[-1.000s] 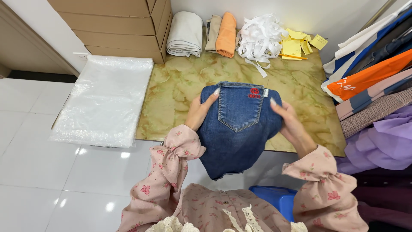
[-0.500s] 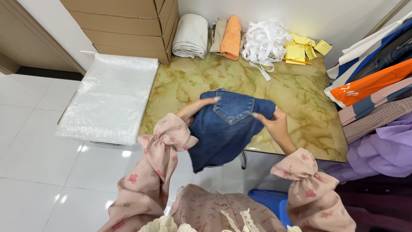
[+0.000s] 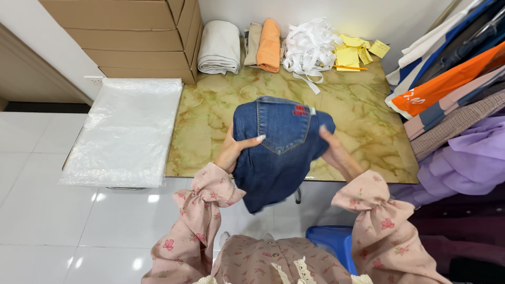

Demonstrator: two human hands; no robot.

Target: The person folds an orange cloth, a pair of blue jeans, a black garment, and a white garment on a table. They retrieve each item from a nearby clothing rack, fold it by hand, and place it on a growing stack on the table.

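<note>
A folded pair of blue denim jeans (image 3: pixel 279 144) is lifted over the front edge of the marble-patterned table (image 3: pixel 210 113), back pocket up, its lower part hanging past the edge. My left hand (image 3: pixel 235 149) grips its left side, thumb lying on the denim. My right hand (image 3: pixel 336 152) holds its right side. Both sleeves are pink with a flower print.
A stack of clear plastic bags (image 3: pixel 129 129) lies left of the table. At the back are cardboard boxes (image 3: pixel 131 31), folded cloths (image 3: pixel 218 47), an orange cloth (image 3: pixel 269 44), white ribbons (image 3: pixel 310 47) and yellow notes (image 3: pixel 352 52). Hanging clothes (image 3: pixel 452 105) crowd the right. A blue stool (image 3: pixel 331 242) stands below.
The jeans have swung back from a tilt to face me squarely and are raised a little. My left hand moved from the top of the denim to its left side.
</note>
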